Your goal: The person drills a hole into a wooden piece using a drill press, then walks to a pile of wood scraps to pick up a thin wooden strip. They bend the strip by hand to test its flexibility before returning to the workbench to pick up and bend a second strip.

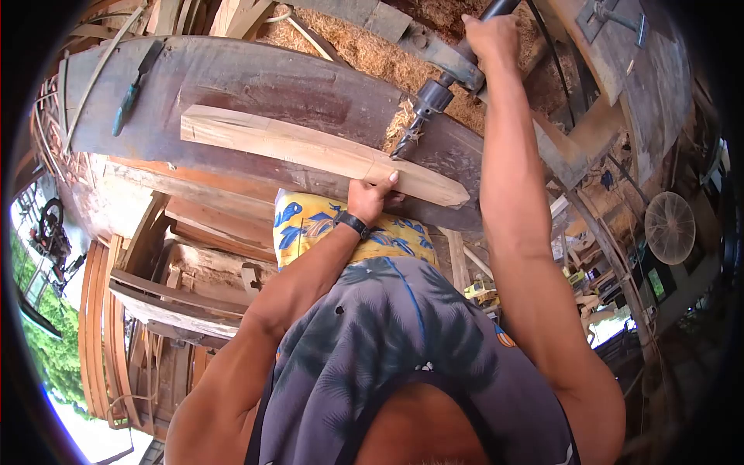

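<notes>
A long pale piece of wood [287, 145] with a tapered right end lies across the dark wooden worktop [256, 74]. My left hand [370, 199], a dark band at its wrist, grips the near edge of this wood, thumb on top. Just beyond the thumb, the tip of a drill bit [405, 142] meets the wood, with curled shavings around it. A metal chuck [434, 96] holds the bit. Farther up, my right hand [494, 39] is closed beside the machine's dark shaft [498, 8]; whatever its fingers wrap around is hidden.
A chisel-like tool with a teal handle [126, 105] lies at the worktop's left. Sawdust [341, 32] is heaped behind the worktop. A metal clamp [612, 19] sits at upper right, and a round fan guard [669, 228] stands at right. A wooden frame [178, 298] is at lower left.
</notes>
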The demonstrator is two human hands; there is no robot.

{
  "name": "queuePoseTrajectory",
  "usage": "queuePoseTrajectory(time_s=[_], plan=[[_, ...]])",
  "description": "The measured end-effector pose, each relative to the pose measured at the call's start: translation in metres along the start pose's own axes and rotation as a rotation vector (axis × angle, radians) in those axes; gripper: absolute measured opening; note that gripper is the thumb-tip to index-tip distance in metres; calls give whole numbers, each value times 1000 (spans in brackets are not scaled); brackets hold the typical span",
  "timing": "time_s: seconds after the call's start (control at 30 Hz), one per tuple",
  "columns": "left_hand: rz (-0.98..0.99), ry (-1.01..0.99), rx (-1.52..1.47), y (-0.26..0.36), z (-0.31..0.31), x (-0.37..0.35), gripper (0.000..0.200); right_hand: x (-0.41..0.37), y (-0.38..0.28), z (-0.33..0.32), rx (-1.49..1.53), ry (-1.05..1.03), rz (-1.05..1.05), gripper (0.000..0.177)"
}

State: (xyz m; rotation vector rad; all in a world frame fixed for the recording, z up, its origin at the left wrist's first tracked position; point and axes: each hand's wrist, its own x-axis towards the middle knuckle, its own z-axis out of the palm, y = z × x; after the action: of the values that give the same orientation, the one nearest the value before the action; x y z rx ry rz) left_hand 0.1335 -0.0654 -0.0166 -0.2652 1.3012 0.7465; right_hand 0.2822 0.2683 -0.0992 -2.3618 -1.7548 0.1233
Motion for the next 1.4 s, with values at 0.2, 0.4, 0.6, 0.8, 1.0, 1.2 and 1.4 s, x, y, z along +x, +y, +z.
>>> queuePoseTrajectory(time_s=[0.2,0.4,0.6,0.8,1.0,1.2,1.4], plan=[[-25,-38,-10,-2,-1,-7,40,36,27,-21,1124,-782,472,50],[13,-32,-10,0,-1,-6,38,26,18,15,2207,-1302,545,37],[-27,-25,-9,-1,2,-3,37,18,-4,-14,-84,-315,-38,70],[-4,-38,39,-7,-4,-4,41,24,-8,-69,941,-745,333,37],[25,-30,42,-3,-2,-7,40,28,23,28,2418,-1413,454,32],[45,-19,9,-7,1,-12,39,30,0,-8,269,-519,171,87],[6,-40,23,-2,-2,-7,42,25,32,-28,705,-646,231,79]])
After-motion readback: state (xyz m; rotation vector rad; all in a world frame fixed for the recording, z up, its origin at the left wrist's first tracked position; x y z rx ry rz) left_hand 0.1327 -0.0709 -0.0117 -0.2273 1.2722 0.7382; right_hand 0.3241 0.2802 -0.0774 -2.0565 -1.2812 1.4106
